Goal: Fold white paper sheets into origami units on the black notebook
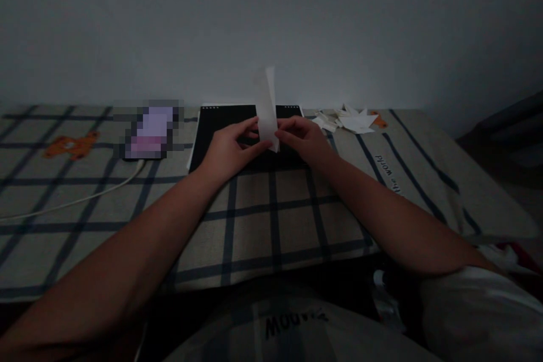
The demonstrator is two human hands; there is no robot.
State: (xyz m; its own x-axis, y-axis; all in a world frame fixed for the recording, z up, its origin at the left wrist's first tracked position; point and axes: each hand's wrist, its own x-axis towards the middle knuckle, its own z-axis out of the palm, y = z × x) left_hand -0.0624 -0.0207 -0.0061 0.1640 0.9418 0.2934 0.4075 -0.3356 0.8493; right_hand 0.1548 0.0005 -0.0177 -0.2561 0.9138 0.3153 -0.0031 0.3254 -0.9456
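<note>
A folded strip of white paper (266, 107) stands upright between my hands, its upper end parted into two layers. On its left side my left hand (233, 147) pinches the lower part, with the thumb across the front near the bottom edge. My right hand (306, 138) grips the lower right edge between thumb and fingers. Both hands are over a black spiral-hole pad (227, 124) lying on the table, with white sheets showing at its edges. The paper covers some of my fingertips.
A checked tablecloth (250, 226) covers the table. To the left lies a phone (153, 127), its screen blurred, with a white cable (102, 193) plugged in. Several folded white paper pieces (356, 120) are heaped at the right. A pale wall (271, 22) rises behind the table.
</note>
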